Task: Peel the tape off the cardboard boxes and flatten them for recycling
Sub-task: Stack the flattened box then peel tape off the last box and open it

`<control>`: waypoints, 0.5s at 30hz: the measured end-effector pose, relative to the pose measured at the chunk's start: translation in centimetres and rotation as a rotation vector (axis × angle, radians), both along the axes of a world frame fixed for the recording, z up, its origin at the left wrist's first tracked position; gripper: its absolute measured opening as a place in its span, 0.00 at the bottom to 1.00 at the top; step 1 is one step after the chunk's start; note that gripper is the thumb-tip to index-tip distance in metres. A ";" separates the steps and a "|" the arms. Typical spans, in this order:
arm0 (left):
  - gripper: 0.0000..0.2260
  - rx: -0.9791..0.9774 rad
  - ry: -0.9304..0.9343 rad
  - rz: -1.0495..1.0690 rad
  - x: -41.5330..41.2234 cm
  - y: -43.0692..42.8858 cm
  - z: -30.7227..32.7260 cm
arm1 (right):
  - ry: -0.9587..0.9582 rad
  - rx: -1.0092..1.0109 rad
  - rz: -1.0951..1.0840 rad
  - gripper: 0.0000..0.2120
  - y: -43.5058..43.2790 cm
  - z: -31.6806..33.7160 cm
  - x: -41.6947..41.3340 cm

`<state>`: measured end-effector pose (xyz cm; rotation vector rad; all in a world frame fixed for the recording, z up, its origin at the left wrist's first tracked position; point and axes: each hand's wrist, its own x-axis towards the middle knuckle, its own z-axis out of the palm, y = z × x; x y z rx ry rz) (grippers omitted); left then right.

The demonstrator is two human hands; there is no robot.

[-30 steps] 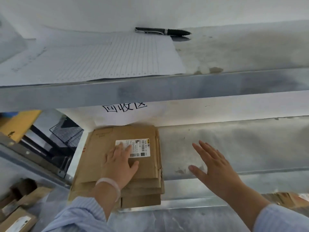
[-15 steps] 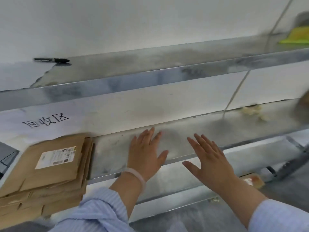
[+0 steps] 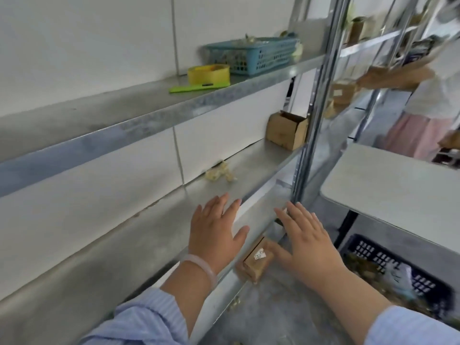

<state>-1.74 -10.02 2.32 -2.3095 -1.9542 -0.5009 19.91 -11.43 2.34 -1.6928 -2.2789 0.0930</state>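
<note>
Fingers are spread straight on both the left hand (image 3: 215, 235) and the right hand (image 3: 308, 242), gripping nothing; the left is over the front edge of the shelf (image 3: 258, 158). Between them, lower down, lies a small cardboard box (image 3: 256, 261), label up, its long axis slanting away to the right. Whether the right thumb touches it I cannot tell. Farther along the shelf sit a wad of tape (image 3: 220, 173) and an open-topped box (image 3: 286, 130) beside the post (image 3: 315, 115). On the level above are a yellow tape roll (image 3: 208, 73), a green cutter (image 3: 194, 88) and a blue basket (image 3: 261, 54).
</note>
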 end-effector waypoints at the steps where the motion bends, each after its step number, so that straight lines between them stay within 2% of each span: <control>1: 0.28 0.002 -0.007 -0.023 1.1 1.6 -0.3 | -0.007 -0.005 -0.016 0.35 1.1 -0.1 1.0; 9: 0.30 -0.034 -0.071 -0.129 6.9 16.1 -1.4 | -0.036 -0.040 -0.109 0.37 13.5 -0.8 6.4; 15: 0.30 -0.037 -0.069 -0.167 9.1 27.3 0.0 | 0.031 -0.031 -0.211 0.37 23.0 -1.5 9.6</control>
